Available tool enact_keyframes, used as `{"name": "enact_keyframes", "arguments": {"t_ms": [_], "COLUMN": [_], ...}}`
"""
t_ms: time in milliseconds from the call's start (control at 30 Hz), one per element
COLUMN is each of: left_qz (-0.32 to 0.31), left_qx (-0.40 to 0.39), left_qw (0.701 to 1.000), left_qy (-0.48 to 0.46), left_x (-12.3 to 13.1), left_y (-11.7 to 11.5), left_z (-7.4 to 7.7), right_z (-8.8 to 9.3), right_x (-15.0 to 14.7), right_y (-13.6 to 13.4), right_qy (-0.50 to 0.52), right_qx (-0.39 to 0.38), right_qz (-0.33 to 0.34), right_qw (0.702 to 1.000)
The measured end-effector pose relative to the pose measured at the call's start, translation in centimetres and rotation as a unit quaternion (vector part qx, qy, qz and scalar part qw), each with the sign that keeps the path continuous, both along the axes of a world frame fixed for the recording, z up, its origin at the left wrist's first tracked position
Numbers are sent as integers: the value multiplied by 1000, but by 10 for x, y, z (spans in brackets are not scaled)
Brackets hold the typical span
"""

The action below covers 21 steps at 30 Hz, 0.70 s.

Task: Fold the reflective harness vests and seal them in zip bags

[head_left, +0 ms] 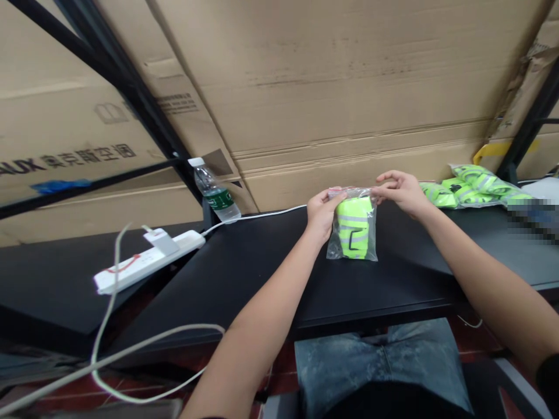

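Note:
A clear plastic zip bag (373, 235) hangs upright over the black table, its top edge up. Inside lies a folded neon yellow-green reflective strap (356, 224) with grey bands and a black buckle. My left hand (321, 212) is closed on the bag's upper left corner, thumb across the front. At the upper right corner, my right hand (399, 192) pinches the bag's edge between thumb and forefinger, its other fingers loosely curled. Several similar bagged neon reflective items (474, 186) lie on the table beyond my right wrist.
A water bottle (216, 195) leans by a black metal post on the left. A white power strip (148, 262) with a plugged-in adapter and trailing cables lies left of the table (244, 273). Large cardboard boxes (332, 75) stand behind. A blurred patch (537, 218) covers something at right.

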<state>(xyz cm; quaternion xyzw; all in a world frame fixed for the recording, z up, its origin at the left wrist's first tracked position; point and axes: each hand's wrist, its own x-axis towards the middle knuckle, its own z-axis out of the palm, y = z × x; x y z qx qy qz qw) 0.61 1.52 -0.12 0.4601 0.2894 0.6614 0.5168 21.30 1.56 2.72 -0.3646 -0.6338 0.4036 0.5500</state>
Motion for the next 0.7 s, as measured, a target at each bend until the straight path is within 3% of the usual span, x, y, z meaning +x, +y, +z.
{"name": "enact_keyframes", "arguments": {"t_ms": [133,333,700], "left_qz": [45,58,50], "left_qx": [28,39,72], "left_qw": [998,997,996], "left_qy": [-20,-31,-24], "left_x": [1,0,2], "left_y": [2,1,-1], "left_z": [3,4,5], "right_z": [3,1,1], "right_x": [1,0,-4], "right_y": [-2,0,-2], "right_qy": [-13,-56,-81], "right_qx": [34,44,100], "right_qz": [-63,-22,-36], "right_qw": [997,997,991]}}
